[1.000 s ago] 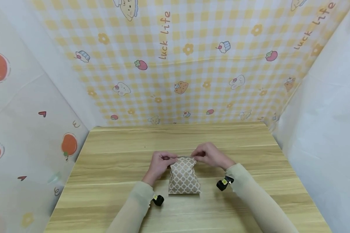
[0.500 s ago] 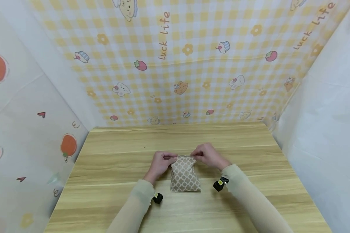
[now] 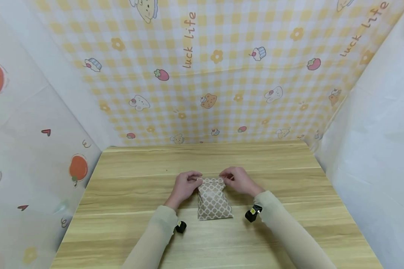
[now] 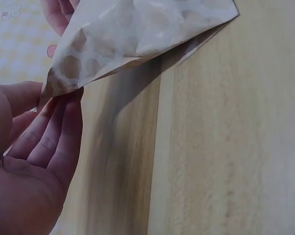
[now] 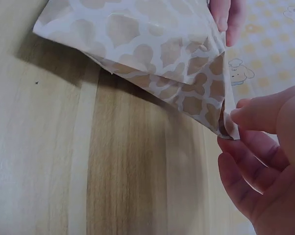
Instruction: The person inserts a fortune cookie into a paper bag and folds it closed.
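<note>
A brown paper bag (image 3: 213,201) with a white lattice print lies in the middle of the table, its top edge folded over in a narrow strip. My left hand (image 3: 184,187) pinches the left end of that fold between thumb and fingers. At the opposite end, my right hand (image 3: 239,181) pinches the other top corner. In the left wrist view the bag's corner (image 4: 66,73) sits between thumb and fingertips, raised off the wood. The right wrist view shows the folded corner (image 5: 228,122) under the right thumb. What the bag contains is hidden.
A wood-grain table (image 3: 128,164) carries the bag. Behind it hangs a yellow checked cloth (image 3: 222,82) with cartoon prints. White sheets close off the left side (image 3: 37,112) and the right side (image 3: 373,130). A small black camera is strapped at each wrist.
The top edge of the bag has turned over toward me into a visible flat strip. Bag and hands have shifted very slightly away from me; both hands keep their pinch.
</note>
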A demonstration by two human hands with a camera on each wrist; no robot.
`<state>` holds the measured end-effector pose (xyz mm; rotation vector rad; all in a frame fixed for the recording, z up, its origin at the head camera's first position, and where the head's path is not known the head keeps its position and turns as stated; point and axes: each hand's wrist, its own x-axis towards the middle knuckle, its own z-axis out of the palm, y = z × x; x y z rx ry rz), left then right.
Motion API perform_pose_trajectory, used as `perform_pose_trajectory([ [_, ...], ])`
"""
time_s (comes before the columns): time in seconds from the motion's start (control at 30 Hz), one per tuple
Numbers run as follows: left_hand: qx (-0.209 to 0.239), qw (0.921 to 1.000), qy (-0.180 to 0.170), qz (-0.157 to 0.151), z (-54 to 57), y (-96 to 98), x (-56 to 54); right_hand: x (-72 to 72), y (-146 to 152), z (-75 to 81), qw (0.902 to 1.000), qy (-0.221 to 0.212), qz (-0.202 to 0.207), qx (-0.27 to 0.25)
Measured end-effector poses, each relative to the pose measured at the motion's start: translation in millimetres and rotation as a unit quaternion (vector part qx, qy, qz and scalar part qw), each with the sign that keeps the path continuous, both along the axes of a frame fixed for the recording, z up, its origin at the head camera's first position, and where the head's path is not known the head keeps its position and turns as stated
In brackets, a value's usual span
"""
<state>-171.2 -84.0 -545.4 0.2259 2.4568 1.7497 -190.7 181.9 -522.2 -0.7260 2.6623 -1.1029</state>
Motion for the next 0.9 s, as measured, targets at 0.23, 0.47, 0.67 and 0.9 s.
perform_pose_trajectory([
  [0.23,0.011,0.9999,-0.009,-0.006,0.8,1.8,0.3,0.8,1.3,-4.8,1.0000,-0.007,-0.001,0.000],
  [0.47,0.019,0.9998,-0.010,0.000,-1.8,0.8,-1.2,2.5,0.8,-5.6,0.9999,-0.014,-0.006,0.002],
  [0.67,0.026,0.9996,-0.002,-0.006,-2.1,-2.0,-1.3,2.8,2.3,-6.6,0.9998,-0.018,0.003,0.001],
  [0.9,0.017,0.9998,0.001,0.004,0.2,-5.7,-1.1,5.8,7.2,-8.3,1.0000,-0.005,0.006,-0.001],
])
